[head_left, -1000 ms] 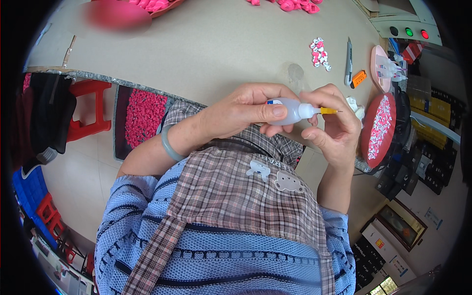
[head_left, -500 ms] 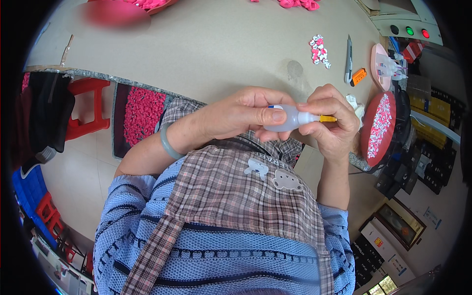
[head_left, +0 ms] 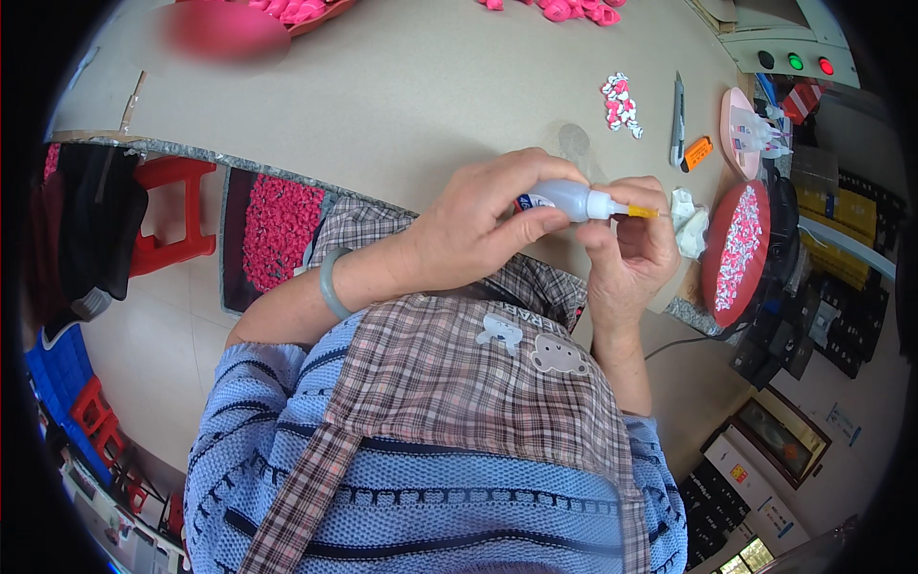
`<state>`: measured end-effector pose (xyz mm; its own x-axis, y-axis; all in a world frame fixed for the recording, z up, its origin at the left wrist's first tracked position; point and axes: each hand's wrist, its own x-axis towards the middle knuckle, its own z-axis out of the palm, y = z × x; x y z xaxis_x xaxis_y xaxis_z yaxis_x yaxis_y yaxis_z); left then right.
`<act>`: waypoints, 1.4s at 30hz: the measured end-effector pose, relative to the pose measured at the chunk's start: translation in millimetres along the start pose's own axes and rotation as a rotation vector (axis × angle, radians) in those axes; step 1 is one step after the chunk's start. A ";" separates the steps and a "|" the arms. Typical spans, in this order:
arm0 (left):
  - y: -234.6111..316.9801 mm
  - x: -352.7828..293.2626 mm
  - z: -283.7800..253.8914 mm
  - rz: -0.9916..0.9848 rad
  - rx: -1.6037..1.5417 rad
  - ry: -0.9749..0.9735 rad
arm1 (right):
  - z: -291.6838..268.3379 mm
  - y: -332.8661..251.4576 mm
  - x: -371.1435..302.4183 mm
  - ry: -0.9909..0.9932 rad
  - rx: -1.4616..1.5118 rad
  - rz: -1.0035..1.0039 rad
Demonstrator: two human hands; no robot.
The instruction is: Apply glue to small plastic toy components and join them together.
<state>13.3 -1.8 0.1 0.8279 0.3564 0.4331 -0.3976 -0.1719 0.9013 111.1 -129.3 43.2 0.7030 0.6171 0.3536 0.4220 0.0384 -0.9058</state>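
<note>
My left hand is closed round the body of a small translucent squeeze bottle with a blue-and-white label. The bottle lies nearly level over the table's near edge, its white collar and yellow needle tip pointing right. My right hand is at the collar, thumb below and bent fingers behind, with the yellow tip crossing in front of the fingers. Beyond the hands, a small group of pink and white pieces lies on the table.
On the right are a grey utility knife, an orange blade case, a crumpled white tissue, a red dish of pink and white pieces and a pink tray with bottles. A bin of pink pieces stands at left.
The bottle has moved slightly up and right and shows more of its body. My right hand has shifted a little lower, its fingers looser about the collar and yellow tip.
</note>
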 end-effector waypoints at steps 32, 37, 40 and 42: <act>4.9 3.2 -1.1 -0.112 -0.101 -0.054 | -22.2 5.4 11.1 -0.227 0.015 -0.019; 2.2 2.4 2.9 0.035 0.101 0.031 | -13.5 7.4 6.2 -0.165 0.059 -0.036; 3.0 3.8 3.3 0.078 0.137 0.062 | -11.5 7.4 4.0 -0.130 0.071 -0.009; 1.7 3.6 2.7 0.089 0.151 0.060 | -9.9 7.7 2.4 -0.118 0.073 0.002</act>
<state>16.7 -3.3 3.2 0.7650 0.3869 0.5149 -0.4011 -0.3394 0.8509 121.7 -135.3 39.4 0.6299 0.7049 0.3261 0.3750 0.0916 -0.9225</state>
